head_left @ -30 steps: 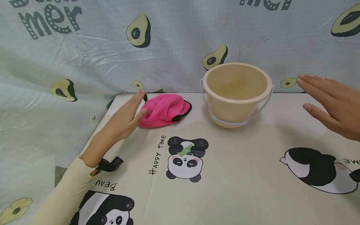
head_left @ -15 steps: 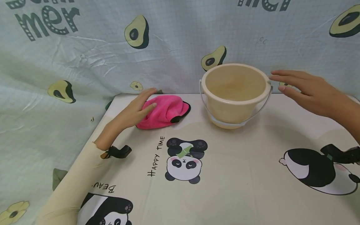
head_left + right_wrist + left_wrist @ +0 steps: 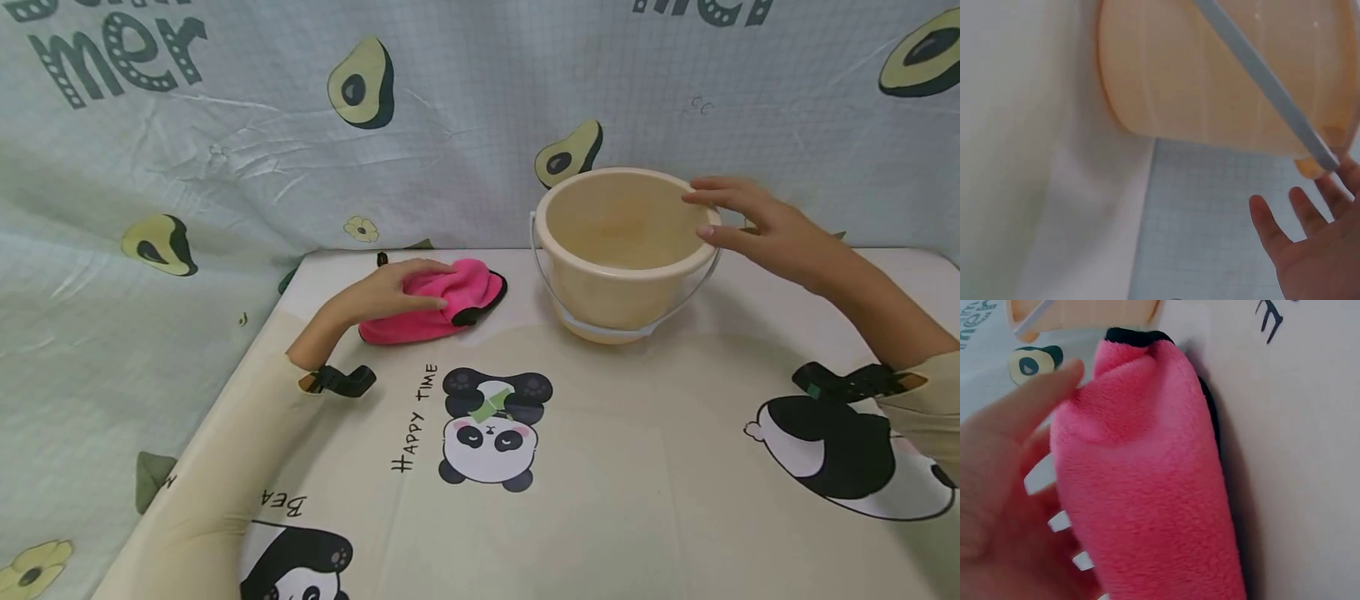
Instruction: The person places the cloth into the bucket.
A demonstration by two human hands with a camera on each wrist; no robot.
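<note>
In the head view, a pink plush cloth with black edging [image 3: 468, 287] lies bunched on the table, left of a cream bucket [image 3: 611, 300]. My left hand [image 3: 390, 292] reaches over the cloth's left part. The left wrist view has the thumb against the folded pink cloth [image 3: 1141, 469] and the fingers spread along its far side, partly hidden. My right hand [image 3: 780, 237] is at the bucket's right rim, fingers over it and thumb in front. From the right wrist, its fingers look spread near the handle's hinge; firm contact cannot be made out.
A white handle [image 3: 611, 327] hangs down across the bucket's front. Behind the table [image 3: 600, 517] rises a pale curtain [image 3: 465, 100] printed with avocados. Panda drawings decorate the tablecloth. Each wrist carries a black strap-like mount [image 3: 843, 383].
My left hand has moved right, from beside the cloth to over it. The right hand has come in leftward to the bucket's rim. Cloth and bucket look unmoved.
</note>
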